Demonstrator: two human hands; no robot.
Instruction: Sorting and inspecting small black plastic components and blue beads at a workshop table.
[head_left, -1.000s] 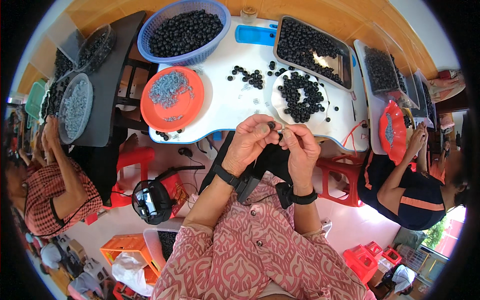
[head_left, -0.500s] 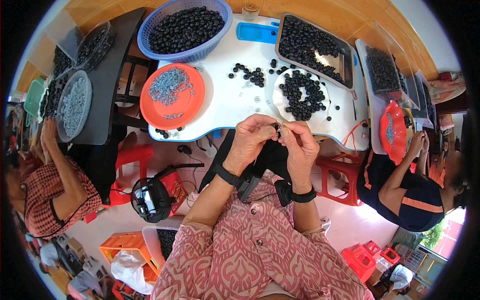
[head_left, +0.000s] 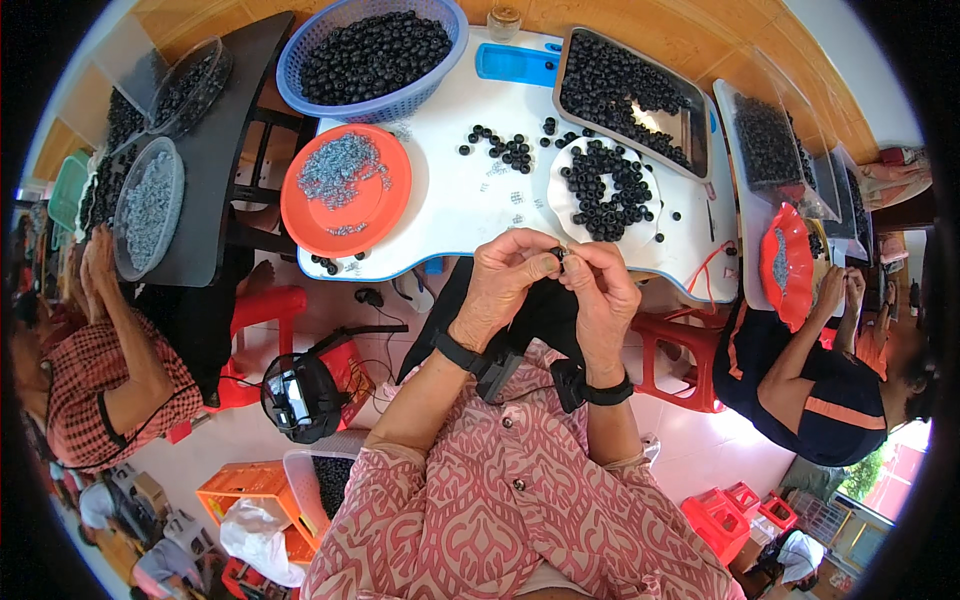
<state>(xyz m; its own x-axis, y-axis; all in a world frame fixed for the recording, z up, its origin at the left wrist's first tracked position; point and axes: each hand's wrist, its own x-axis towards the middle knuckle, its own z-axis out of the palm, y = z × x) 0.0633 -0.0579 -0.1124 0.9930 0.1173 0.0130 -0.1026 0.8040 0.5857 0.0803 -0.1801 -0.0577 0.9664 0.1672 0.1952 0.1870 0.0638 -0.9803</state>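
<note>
Both my hands meet in front of the table's near edge. My left hand pinches a small black round piece, bead-like, between thumb and forefinger. My right hand is closed at the same piece, its thumb and forefinger pressed together; whatever tiny thing lies between them is hidden. Just beyond my hands stands a white scalloped plate with several black round pieces. To the left is an orange-red plate of tiny grey-blue parts.
A white table bears loose black pieces, a blue basket and a metal tray, both holding black pieces, and a blue dish. People sit working left and right. Red stools flank me.
My hands have shifted very slightly to the right, still together, with the black piece showing a little more between the fingertips. The view itself has drifted a touch.
</note>
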